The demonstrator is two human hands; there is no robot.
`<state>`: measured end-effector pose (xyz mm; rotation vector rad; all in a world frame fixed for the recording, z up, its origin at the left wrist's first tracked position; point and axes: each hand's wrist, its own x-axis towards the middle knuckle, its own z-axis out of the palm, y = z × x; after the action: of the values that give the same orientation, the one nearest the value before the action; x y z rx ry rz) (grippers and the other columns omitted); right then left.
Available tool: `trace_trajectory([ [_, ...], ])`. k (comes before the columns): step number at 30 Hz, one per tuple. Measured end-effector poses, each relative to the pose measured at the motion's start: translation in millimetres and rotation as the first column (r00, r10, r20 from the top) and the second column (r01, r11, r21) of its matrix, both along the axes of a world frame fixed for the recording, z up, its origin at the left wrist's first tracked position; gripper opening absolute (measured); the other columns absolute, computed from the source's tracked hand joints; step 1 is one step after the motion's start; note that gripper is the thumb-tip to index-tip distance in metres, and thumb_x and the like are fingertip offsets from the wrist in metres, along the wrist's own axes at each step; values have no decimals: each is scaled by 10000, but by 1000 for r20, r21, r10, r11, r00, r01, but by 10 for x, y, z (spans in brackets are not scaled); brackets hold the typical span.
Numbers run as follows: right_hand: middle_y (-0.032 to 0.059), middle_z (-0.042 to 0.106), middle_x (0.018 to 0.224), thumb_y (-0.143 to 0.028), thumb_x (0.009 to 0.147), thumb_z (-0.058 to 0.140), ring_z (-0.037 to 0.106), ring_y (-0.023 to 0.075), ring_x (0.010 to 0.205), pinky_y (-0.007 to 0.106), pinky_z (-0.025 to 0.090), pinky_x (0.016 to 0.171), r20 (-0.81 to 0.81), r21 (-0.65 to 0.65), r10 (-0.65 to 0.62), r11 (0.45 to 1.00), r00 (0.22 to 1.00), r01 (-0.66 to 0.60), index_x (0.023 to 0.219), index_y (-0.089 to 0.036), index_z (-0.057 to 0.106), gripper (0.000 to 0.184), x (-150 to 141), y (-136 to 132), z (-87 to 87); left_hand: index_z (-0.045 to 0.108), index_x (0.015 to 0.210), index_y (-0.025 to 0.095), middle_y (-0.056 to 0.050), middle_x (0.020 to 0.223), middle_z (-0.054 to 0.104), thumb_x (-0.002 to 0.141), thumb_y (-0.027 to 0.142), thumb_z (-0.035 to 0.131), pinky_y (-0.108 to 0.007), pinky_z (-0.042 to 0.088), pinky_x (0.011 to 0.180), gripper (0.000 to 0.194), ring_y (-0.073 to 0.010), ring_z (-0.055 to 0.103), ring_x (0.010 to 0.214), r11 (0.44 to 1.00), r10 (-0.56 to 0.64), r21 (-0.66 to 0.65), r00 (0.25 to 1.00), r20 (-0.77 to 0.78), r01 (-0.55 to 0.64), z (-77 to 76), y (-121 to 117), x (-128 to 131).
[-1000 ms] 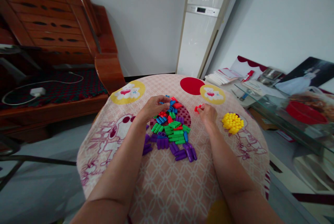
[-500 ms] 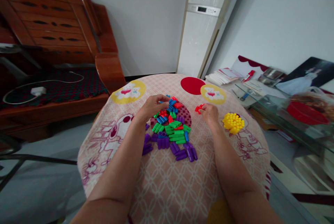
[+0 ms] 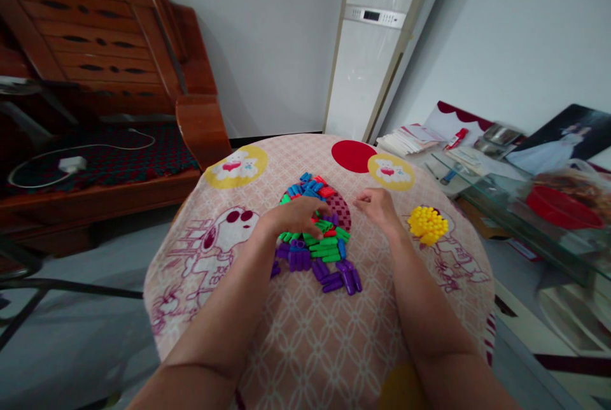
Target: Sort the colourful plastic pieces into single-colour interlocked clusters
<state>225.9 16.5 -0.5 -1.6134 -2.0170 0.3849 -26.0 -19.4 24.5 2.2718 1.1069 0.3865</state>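
My left hand (image 3: 300,214) hovers over the pile of plastic tube pieces, thumb and fingers curved apart, with nothing visible between them. Under and around it lie green pieces (image 3: 324,248), blue pieces (image 3: 311,186) and red pieces (image 3: 327,191). Purple pieces (image 3: 299,261) lie at the near side of the heap. To the right of the pile, my right hand (image 3: 377,206) is closed just above the cloth; whatever is in its fingers is hidden. A bunch of yellow pieces (image 3: 428,225) stands beyond the right wrist.
A patterned cloth (image 3: 315,333) covers the round table. At the right, a glass shelf (image 3: 496,193) carries papers (image 3: 410,141), a red basin (image 3: 563,206) and a photo. Behind stand a wooden bench (image 3: 200,123) and a tall white cabinet unit (image 3: 363,72).
My left hand has moved right and nearer, over the middle of the pile. The red pieces that showed at my right fingertips are out of sight, and that hand has turned slightly.
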Motion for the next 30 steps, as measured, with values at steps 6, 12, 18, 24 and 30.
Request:
trace_trajectory([
  [6,-27,637,575,-277,748,703,539,112,503,220,371,501,-234,-359,457,779,858,-513,835,-171,770,152,-186,-146,31,744,841,199,-23,780,717,668,151,619,-267,460,667,220,-182,636,720,993,96,61,995,39,-98,-87,58,68],
  [12,-45,610,586,-154,699,738,508,88,544,213,340,548,-119,-340,549,761,828,-553,791,-172,769,99,-381,-238,66,756,839,192,-12,729,721,654,171,568,-242,475,642,265,-161,643,683,958,283,6,947,151,-287,0,100,-282],
  [18,-43,609,570,-168,756,704,510,83,524,211,334,529,-108,-348,543,764,833,-544,726,-156,732,43,-389,-257,73,770,771,199,-9,649,692,669,250,592,-231,428,557,212,-145,590,596,953,297,-102,943,149,-284,41,52,-595],
  [24,-46,587,516,-270,809,680,526,88,469,192,353,465,-232,-356,481,767,846,-534,722,-166,682,135,-373,-245,-1,757,685,212,-4,620,689,628,308,697,-227,415,575,127,-153,596,607,950,311,-12,943,121,-312,-60,131,-487],
  [30,-37,621,529,-408,820,668,532,81,400,164,372,386,-469,-365,340,766,816,-529,805,-171,636,239,-324,-204,-37,748,679,232,21,604,670,536,221,770,-243,400,576,145,-153,566,574,961,275,15,959,67,-277,-180,177,-195],
])
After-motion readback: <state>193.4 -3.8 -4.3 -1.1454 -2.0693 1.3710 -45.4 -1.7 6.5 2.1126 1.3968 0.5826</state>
